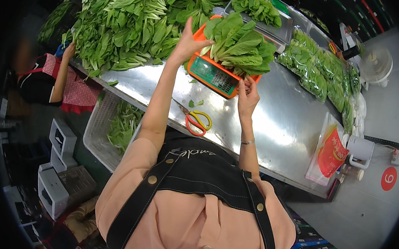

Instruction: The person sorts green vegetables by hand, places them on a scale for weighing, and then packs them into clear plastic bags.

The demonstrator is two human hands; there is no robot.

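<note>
A bunch of leafy greens lies in the tray of an orange digital scale on the metal table. My left hand is at the far left side of the scale, fingers spread, thumb reaching to the stems; whether it touches them is unclear. My right hand is at the near right corner of the scale, its fingertips close together by the tray edge and the lower leaves. What lies between those fingertips cannot be made out. Scissors with one red and one yellow handle lie on the table in front of me.
A large heap of greens covers the table's far left. Bagged greens line the right side, near a red printed plastic bag. A plastic crate with leaves stands below the left edge. Co-workers are at the left and far side.
</note>
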